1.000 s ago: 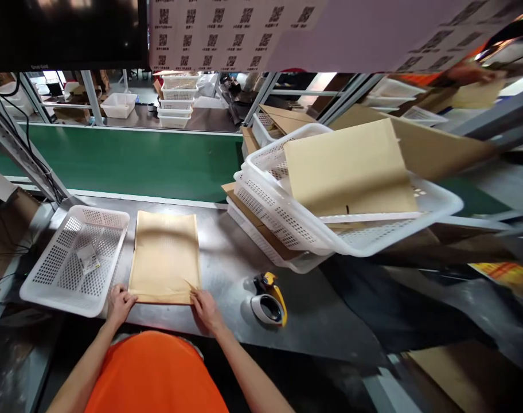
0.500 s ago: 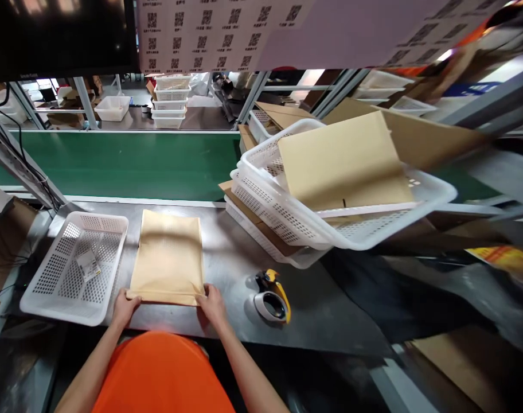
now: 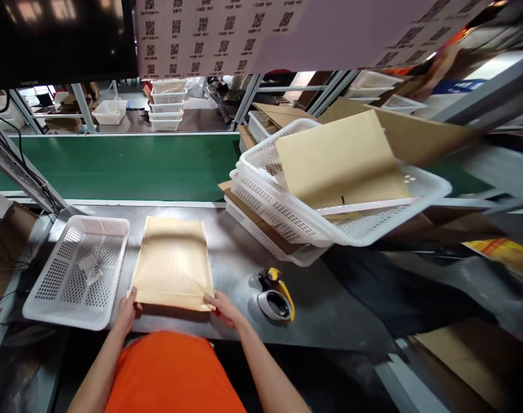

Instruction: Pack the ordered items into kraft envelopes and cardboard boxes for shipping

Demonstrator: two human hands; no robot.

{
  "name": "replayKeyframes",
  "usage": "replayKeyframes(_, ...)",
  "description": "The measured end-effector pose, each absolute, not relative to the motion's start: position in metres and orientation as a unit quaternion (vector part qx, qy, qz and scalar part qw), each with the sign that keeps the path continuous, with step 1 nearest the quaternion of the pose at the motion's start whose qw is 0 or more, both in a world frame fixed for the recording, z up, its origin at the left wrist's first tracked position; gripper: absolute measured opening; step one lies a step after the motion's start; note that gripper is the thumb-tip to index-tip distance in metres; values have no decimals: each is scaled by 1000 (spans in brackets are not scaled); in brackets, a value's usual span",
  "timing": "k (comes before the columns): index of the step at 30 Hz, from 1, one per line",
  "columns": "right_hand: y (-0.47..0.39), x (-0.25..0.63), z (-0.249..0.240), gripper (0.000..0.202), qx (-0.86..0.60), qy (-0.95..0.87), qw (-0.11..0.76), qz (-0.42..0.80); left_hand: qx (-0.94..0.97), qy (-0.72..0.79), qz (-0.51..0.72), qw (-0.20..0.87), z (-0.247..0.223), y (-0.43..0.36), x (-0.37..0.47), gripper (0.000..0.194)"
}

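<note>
A tan padded envelope (image 3: 172, 263) lies in front of me on the metal table (image 3: 231, 246), its near edge slightly raised. My left hand (image 3: 127, 310) pinches its near left corner, thumb on top. At the near right corner, my right hand (image 3: 223, 307) grips the envelope the same way. Left of it stands a white perforated basket (image 3: 46, 292) with a small white packet (image 3: 90, 268) inside. To the right of my right hand sits a yellow and black tape dispenser (image 3: 282, 294) with a roll of tape.
Stacked white baskets (image 3: 283, 215) with cardboard between them fill the right side, a flat tan envelope (image 3: 339, 158) lying on top. A green conveyor belt (image 3: 132, 166) runs behind the table. A dark monitor (image 3: 59, 40) and a sheet of QR codes (image 3: 218, 34) hang overhead.
The envelope's near edge has lifted a little and shifted slightly to the right, with both hands still holding its corners. The camera view has moved a little.
</note>
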State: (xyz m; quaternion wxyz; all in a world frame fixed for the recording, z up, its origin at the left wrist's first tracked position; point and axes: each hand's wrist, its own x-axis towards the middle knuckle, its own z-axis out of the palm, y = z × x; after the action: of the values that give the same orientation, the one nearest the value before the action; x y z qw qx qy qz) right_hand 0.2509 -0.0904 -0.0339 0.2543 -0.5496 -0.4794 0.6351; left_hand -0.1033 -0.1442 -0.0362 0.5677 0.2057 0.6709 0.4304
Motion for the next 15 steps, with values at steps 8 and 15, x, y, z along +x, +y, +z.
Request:
replayKeyframes(8, -88, 270, -41, 36, -662, -524, 251, 474, 157, 639, 444, 608, -43, -165, -85, 61)
replayKeyframes(15, -115, 159, -79, 51, -417, -867, 235, 139, 190, 623, 435, 622, -28, -188, -79, 61)
